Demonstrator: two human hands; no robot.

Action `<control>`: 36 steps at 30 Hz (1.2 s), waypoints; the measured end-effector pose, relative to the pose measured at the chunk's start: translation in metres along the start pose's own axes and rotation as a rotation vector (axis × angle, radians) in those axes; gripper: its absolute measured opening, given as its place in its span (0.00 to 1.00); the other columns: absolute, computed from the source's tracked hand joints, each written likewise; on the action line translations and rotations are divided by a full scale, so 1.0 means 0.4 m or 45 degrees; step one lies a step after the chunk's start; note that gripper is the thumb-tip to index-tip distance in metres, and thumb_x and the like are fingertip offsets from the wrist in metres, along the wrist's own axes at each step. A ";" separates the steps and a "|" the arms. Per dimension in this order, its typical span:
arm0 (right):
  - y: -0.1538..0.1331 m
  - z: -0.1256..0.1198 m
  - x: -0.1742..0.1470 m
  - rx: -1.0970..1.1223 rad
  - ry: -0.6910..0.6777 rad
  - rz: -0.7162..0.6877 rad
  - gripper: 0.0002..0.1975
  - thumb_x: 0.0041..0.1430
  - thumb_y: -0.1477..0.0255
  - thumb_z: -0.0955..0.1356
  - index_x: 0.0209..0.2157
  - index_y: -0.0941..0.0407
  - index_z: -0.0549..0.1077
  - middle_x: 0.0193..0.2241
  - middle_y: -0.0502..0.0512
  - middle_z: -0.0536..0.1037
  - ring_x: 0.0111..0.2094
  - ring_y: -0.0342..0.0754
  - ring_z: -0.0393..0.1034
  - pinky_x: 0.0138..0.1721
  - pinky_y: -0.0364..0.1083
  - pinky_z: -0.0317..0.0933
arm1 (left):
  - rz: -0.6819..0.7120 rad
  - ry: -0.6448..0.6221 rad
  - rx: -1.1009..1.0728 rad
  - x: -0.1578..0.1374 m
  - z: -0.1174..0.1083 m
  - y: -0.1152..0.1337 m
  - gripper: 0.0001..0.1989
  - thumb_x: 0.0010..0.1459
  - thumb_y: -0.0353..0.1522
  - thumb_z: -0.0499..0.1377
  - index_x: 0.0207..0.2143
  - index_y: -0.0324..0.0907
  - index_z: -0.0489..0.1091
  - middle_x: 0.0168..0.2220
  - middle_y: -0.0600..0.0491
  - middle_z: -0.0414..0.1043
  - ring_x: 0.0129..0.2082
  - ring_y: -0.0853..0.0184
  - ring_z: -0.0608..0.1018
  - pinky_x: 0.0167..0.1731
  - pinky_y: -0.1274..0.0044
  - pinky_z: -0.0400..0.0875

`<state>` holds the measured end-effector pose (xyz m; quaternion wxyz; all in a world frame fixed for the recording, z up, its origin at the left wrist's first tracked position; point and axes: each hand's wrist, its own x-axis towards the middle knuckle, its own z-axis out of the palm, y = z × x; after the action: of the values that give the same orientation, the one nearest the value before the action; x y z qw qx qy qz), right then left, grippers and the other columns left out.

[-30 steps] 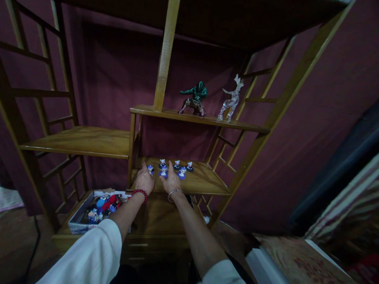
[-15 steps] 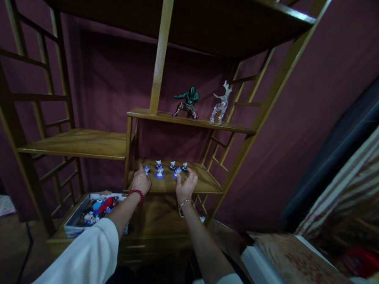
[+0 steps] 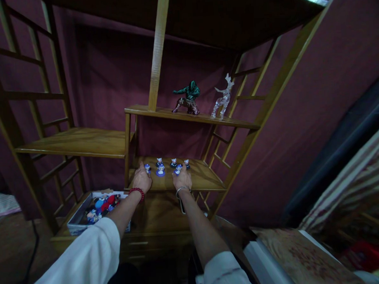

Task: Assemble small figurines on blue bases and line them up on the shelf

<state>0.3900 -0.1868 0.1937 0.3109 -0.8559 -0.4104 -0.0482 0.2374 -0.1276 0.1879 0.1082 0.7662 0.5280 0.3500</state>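
Note:
Small figurines stand in two rows on the low wooden shelf [image 3: 201, 179]. Along the front are purple-and-white ones, a left one [image 3: 147, 168], a middle one [image 3: 160, 170] and a right one [image 3: 178, 169]. Behind them are three black-and-white figurines [image 3: 173, 162]. My left hand [image 3: 142, 178], with a red bead bracelet, has its thumb and index finger at the left purple figurine, closed about its side. My right hand [image 3: 182, 179], wearing a silver bangle, has its fingers closed at the right purple figurine and partly covers it.
At lower left, an open box [image 3: 73, 224] holds a heap of colourful figurines [image 3: 100, 207]. Above the low shelf stand a green-and-brown crouching figure [image 3: 189, 98] and a clear deer figurine [image 3: 223, 98]. A wooden post [image 3: 158, 54] rises beside them.
My right hand has shifted left, its fingers drawing in from a wider spread around the right purple figurine. My left hand stays at the left one. The camera view has shifted slightly.

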 end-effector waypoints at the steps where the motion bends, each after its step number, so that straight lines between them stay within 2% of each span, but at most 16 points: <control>1: -0.001 -0.001 0.001 -0.009 -0.008 0.001 0.34 0.51 0.69 0.64 0.59 0.60 0.48 0.44 0.64 0.71 0.45 0.56 0.63 0.44 0.49 0.53 | -0.002 0.001 0.002 0.001 0.001 -0.001 0.31 0.51 0.26 0.51 0.57 0.26 0.47 0.45 0.37 0.68 0.49 0.60 0.69 0.47 0.75 0.63; 9: -0.001 0.003 0.007 0.002 -0.064 -0.046 0.34 0.51 0.69 0.64 0.58 0.58 0.49 0.43 0.60 0.72 0.46 0.55 0.62 0.43 0.48 0.55 | 0.004 0.010 0.003 0.004 0.005 -0.004 0.32 0.51 0.27 0.51 0.57 0.25 0.47 0.46 0.36 0.67 0.48 0.58 0.69 0.46 0.74 0.63; 15: 0.005 0.014 0.008 0.024 -0.041 -0.071 0.32 0.51 0.69 0.64 0.57 0.58 0.51 0.46 0.61 0.70 0.47 0.55 0.61 0.43 0.48 0.55 | -0.023 -0.002 -0.006 0.005 0.006 -0.004 0.32 0.51 0.27 0.51 0.58 0.26 0.47 0.45 0.37 0.68 0.47 0.59 0.70 0.46 0.75 0.64; 23: 0.023 0.027 -0.005 0.110 0.133 -0.153 0.32 0.49 0.68 0.64 0.56 0.64 0.54 0.48 0.64 0.68 0.49 0.55 0.58 0.49 0.49 0.50 | -0.005 0.026 -0.020 0.000 0.008 -0.007 0.32 0.51 0.27 0.52 0.57 0.24 0.47 0.47 0.35 0.66 0.48 0.59 0.69 0.47 0.74 0.62; 27: 0.035 0.024 -0.021 0.200 0.303 -0.192 0.28 0.51 0.70 0.62 0.53 0.66 0.57 0.49 0.66 0.67 0.50 0.54 0.58 0.50 0.50 0.49 | 0.042 0.084 -0.013 -0.011 0.004 -0.008 0.33 0.50 0.26 0.52 0.57 0.22 0.45 0.46 0.34 0.66 0.49 0.58 0.68 0.48 0.73 0.62; 31: 0.049 0.013 -0.052 0.301 0.420 -0.227 0.22 0.53 0.74 0.58 0.51 0.64 0.60 0.48 0.63 0.68 0.49 0.52 0.59 0.50 0.49 0.49 | 0.071 0.150 -0.005 -0.035 -0.004 -0.009 0.34 0.48 0.24 0.51 0.57 0.22 0.44 0.47 0.34 0.64 0.51 0.58 0.66 0.49 0.72 0.61; 36: 0.066 0.009 -0.099 0.408 0.440 -0.254 0.19 0.54 0.76 0.55 0.48 0.62 0.62 0.44 0.61 0.70 0.46 0.49 0.62 0.48 0.47 0.53 | 0.213 0.302 -0.112 -0.081 -0.011 -0.023 0.33 0.47 0.21 0.49 0.57 0.29 0.45 0.52 0.37 0.59 0.54 0.59 0.62 0.53 0.67 0.58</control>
<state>0.3826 -0.2237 0.1646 0.5018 -0.7302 -0.4358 -0.1586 0.2213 -0.1533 0.1723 0.0490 0.7553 0.4556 0.4687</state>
